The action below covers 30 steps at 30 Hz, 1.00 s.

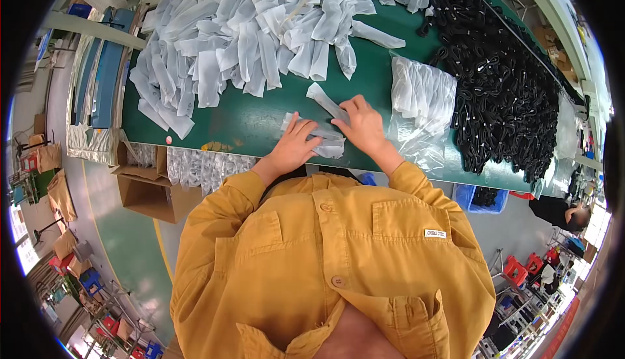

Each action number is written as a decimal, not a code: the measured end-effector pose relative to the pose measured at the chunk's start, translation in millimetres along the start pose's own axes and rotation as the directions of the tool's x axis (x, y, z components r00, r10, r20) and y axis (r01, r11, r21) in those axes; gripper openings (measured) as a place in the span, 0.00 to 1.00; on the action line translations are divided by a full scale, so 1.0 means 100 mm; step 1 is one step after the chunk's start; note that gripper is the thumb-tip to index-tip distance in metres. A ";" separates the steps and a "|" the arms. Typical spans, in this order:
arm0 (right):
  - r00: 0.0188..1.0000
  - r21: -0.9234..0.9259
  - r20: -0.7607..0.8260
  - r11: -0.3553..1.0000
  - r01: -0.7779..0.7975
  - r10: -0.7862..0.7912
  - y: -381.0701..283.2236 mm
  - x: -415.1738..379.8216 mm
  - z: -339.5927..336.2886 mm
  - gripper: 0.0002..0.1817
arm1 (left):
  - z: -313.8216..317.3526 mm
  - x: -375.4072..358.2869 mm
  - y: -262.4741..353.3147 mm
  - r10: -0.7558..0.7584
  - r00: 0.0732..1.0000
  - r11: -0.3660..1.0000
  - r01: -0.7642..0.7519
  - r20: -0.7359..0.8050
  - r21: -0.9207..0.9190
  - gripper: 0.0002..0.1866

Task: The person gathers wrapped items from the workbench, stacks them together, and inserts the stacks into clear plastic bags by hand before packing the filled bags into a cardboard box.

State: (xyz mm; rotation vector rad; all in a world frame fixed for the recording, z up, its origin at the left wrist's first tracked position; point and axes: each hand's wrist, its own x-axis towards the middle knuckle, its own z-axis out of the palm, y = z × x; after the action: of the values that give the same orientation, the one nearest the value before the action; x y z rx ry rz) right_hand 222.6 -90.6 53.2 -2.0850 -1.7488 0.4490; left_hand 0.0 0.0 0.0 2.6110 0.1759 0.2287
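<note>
My left hand [293, 145] lies on a frosted plastic bag [332, 145] near the table's front edge, fingers spread over it. To its right, my right hand [363, 124] has its thumb and fingers closed on the lower end of another narrow frosted bag [320, 97], which points away to the upper left. What is inside these two bags cannot be made out. Beyond both hands spreads a large pile of similar frosted bags [247, 40]. Right of my right hand stands a clear plastic bag [423, 92] packed with several frosted bags.
Bundled black cables [501, 98] cover the right side of the green table [241, 121]. Below its front edge are a cardboard box [150, 196], clear bags [208, 167] and a blue bin [482, 199]. Another person [565, 216] is at far right.
</note>
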 end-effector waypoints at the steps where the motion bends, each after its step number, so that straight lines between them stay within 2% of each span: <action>1: 0.999 -0.069 0.023 0.997 -0.041 0.043 0.03 -0.01 0.02 0.17 | 0.03 0.01 0.00 0.003 1.000 0.997 -0.004 -0.003 -0.077 0.37; 2: 0.995 -0.141 0.041 0.987 -0.080 0.086 0.07 -0.03 0.04 0.16 | 0.06 0.02 0.00 0.008 1.000 0.988 -0.009 -0.008 -0.153 0.34; 3: 0.998 -0.093 0.045 0.995 -0.029 0.034 0.09 0.14 0.15 0.15 | -0.10 0.08 -0.17 -0.028 1.000 0.988 0.028 0.003 -0.154 0.33; 5: 0.988 -0.043 0.150 0.999 0.034 -0.027 0.19 0.08 0.26 0.12 | -0.16 0.17 -0.06 -0.119 0.993 0.955 0.120 0.019 -0.271 0.32; 6: 0.982 -0.021 0.137 0.991 0.136 -0.131 0.23 0.03 0.28 0.11 | -0.26 0.22 0.04 -0.095 0.995 0.981 0.089 -0.030 -0.175 0.31; 8: 0.971 0.055 0.207 0.992 0.113 -0.122 0.27 0.04 0.26 0.12 | -0.52 0.35 0.15 -0.023 0.993 0.999 0.028 -0.116 0.043 0.31; 9: 0.963 0.090 0.241 0.991 0.099 -0.119 0.29 0.06 0.24 0.13 | -0.48 0.36 0.09 -0.014 0.995 1.000 0.013 -0.097 -0.004 0.32; 12: 0.995 0.099 0.094 0.994 -0.040 0.030 0.30 0.36 -0.04 0.13 | -0.29 0.34 -0.10 0.007 0.999 0.991 -0.014 -0.046 -0.137 0.32; 13: 0.980 0.104 -0.132 0.985 -0.135 0.148 0.40 0.53 0.02 0.15 | -0.27 0.35 -0.13 0.011 0.999 0.984 -0.017 -0.036 -0.176 0.32; 14: 0.914 0.112 -0.319 0.967 -0.227 0.252 0.49 0.71 0.09 0.15 | -0.24 0.35 -0.15 0.015 1.000 0.976 -0.019 -0.023 -0.215 0.32; 15: 0.871 0.078 -0.350 0.937 -0.340 0.345 0.47 0.88 0.03 0.19 | -0.21 0.35 -0.16 0.019 1.000 0.975 -0.022 -0.014 -0.222 0.34; 17: 0.861 -0.033 -0.406 0.937 -0.349 0.306 0.68 1.14 0.27 0.23 | -0.15 0.36 -0.16 0.031 1.000 0.972 -0.028 0.007 -0.234 0.38; 20: 0.830 0.117 -0.155 0.844 -0.523 0.536 0.70 1.23 0.33 0.24 | -0.12 0.39 -0.10 -0.093 0.996 0.925 0.082 -0.010 -0.371 0.43; 23: 0.807 0.132 -0.016 0.801 -0.584 0.590 0.70 0.91 0.24 0.22 | -0.04 0.38 -0.17 -0.047 0.999 0.940 0.036 -0.023 -0.339 0.47; 26: 0.854 0.133 -0.160 0.869 -0.477 0.494 0.64 0.40 0.24 0.19 | 0.03 0.39 -0.24 0.009 0.998 0.949 -0.030 -0.067 -0.315 0.47; 30: 0.961 0.240 -0.165 0.954 -0.177 0.220 0.52 0.02 0.24 0.18 | -0.18 0.59 -0.13 0.104 0.984 0.975 -0.130 -0.144 -0.182 0.45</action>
State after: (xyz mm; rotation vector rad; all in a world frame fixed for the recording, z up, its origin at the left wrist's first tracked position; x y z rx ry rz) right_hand 256.5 -94.6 7.3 -2.0742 -1.3214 0.4628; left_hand 52.9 29.7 16.2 2.4184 0.0430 0.4408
